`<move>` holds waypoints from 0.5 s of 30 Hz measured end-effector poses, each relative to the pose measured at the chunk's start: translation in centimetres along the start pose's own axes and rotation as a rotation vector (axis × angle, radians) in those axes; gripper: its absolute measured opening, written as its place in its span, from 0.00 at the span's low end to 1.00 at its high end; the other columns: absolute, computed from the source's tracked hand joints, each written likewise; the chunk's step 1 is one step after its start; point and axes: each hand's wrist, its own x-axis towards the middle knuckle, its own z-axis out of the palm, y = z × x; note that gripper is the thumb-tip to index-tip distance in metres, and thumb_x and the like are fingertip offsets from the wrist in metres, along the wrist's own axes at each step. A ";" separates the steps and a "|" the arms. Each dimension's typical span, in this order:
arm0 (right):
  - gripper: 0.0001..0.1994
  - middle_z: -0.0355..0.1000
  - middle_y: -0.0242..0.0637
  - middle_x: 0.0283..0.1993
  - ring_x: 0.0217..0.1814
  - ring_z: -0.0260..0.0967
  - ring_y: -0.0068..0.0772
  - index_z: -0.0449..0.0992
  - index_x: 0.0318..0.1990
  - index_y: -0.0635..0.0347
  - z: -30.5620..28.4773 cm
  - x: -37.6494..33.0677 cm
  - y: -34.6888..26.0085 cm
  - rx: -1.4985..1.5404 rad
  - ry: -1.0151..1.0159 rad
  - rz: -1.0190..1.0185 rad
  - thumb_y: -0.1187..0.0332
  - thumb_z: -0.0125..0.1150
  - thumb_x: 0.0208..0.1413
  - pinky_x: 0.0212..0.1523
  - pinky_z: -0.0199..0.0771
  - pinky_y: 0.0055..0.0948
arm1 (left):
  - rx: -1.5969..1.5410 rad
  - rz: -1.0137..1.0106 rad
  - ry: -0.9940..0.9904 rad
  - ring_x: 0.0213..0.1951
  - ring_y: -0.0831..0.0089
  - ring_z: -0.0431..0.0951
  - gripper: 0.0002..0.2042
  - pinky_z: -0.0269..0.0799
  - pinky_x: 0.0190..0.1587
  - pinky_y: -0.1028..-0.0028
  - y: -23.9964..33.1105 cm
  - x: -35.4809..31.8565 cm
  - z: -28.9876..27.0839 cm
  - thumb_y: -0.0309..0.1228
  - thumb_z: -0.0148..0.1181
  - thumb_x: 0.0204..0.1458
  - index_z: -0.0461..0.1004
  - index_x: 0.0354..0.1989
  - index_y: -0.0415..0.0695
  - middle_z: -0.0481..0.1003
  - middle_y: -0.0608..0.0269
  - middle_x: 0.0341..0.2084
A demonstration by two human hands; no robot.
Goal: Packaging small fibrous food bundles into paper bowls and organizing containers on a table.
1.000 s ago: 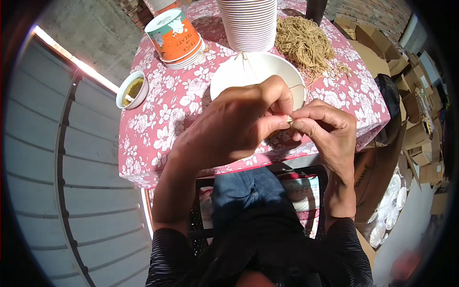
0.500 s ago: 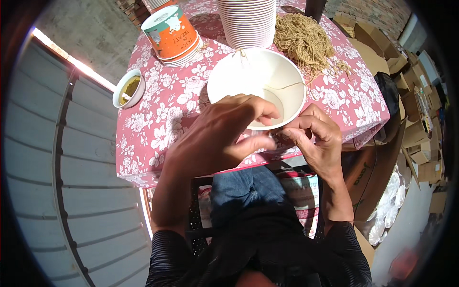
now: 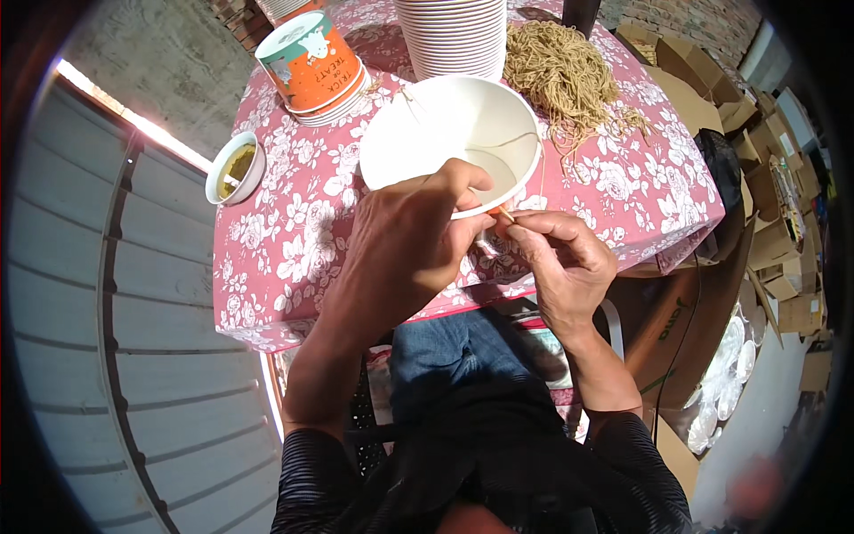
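Observation:
A white paper bucket [image 3: 414,133] tilts toward me near the table's front, its open mouth and pale inside showing. My left hand [image 3: 405,227] grips its near rim, fingers over the inside and thumb outside. Just right of that thumb, my right hand [image 3: 569,262] pinches a short tan cord end [image 3: 507,214] against the outside of the rim. More of the tan cord [image 3: 505,142] lies across the inside wall, and a bit of it pokes through at the far left rim. The bucket's underside is hidden.
Behind the bucket stands a tall stack of white buckets [image 3: 451,40], with a heap of tan cords [image 3: 560,76] to its right. Orange printed buckets [image 3: 316,71] and a small bowl of greenish-brown contents [image 3: 236,173] sit left on the flowered tablecloth [image 3: 294,214]. Cardboard boxes [image 3: 783,231] lie right.
The bucket has shifted left and slightly away from me. My left thumb has closed in on the rim, and my right hand has moved left, with a cord end now visible at its fingertips.

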 end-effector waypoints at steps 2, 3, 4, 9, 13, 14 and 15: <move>0.06 0.82 0.40 0.39 0.39 0.81 0.22 0.80 0.41 0.70 -0.1 -0.5 0.0 -0.067 -0.010 0.064 0.81 0.70 0.58 0.38 0.80 0.20 | 0.015 0.008 0.002 0.37 0.56 0.86 0.16 0.79 0.38 0.65 -0.3 0.1 0.1 0.21 0.71 0.52 0.75 0.48 0.39 0.82 0.48 0.33; 0.06 0.82 0.40 0.39 0.39 0.81 0.22 0.80 0.41 0.70 0.1 -0.4 -0.1 -0.068 -0.007 0.064 0.81 0.70 0.58 0.38 0.80 0.20 | 0.028 0.016 0.005 0.38 0.56 0.86 0.16 0.79 0.38 0.65 -0.4 0.1 0.2 0.21 0.71 0.52 0.75 0.49 0.39 0.82 0.48 0.32; 0.07 0.82 0.39 0.39 0.39 0.80 0.21 0.79 0.42 0.69 0.5 -0.3 -0.3 -0.048 0.036 0.070 0.80 0.70 0.58 0.38 0.80 0.19 | 0.027 0.018 0.002 0.38 0.56 0.86 0.16 0.79 0.38 0.65 -0.2 0.2 0.2 0.21 0.71 0.52 0.75 0.49 0.39 0.82 0.48 0.32; 0.10 0.81 0.36 0.39 0.39 0.79 0.19 0.76 0.44 0.68 0.5 -0.1 -0.7 -0.023 0.054 0.096 0.80 0.71 0.58 0.37 0.78 0.17 | 0.069 0.047 0.039 0.31 0.52 0.83 0.16 0.75 0.33 0.60 -0.2 0.3 0.5 0.25 0.71 0.53 0.74 0.49 0.41 0.81 0.52 0.30; 0.09 0.80 0.34 0.38 0.39 0.78 0.18 0.76 0.42 0.68 0.0 0.0 -1.8 -0.073 -0.005 0.189 0.80 0.70 0.58 0.37 0.78 0.17 | 0.047 0.022 0.024 0.31 0.52 0.83 0.17 0.75 0.33 0.61 -0.1 0.4 0.5 0.24 0.71 0.52 0.75 0.49 0.41 0.81 0.53 0.29; 0.08 0.79 0.34 0.37 0.39 0.78 0.17 0.75 0.41 0.68 0.0 0.0 -1.9 -0.038 -0.010 0.245 0.80 0.70 0.58 0.37 0.77 0.17 | 0.041 0.033 0.026 0.31 0.52 0.82 0.17 0.75 0.34 0.61 -0.2 0.4 0.6 0.24 0.71 0.52 0.74 0.49 0.41 0.81 0.54 0.29; 0.08 0.79 0.34 0.37 0.39 0.78 0.17 0.75 0.41 0.68 0.0 0.1 -2.1 -0.039 -0.008 0.245 0.80 0.70 0.58 0.37 0.77 0.17 | 0.034 0.044 0.028 0.31 0.52 0.82 0.17 0.75 0.34 0.61 -0.2 0.4 0.6 0.24 0.71 0.52 0.74 0.49 0.41 0.80 0.54 0.29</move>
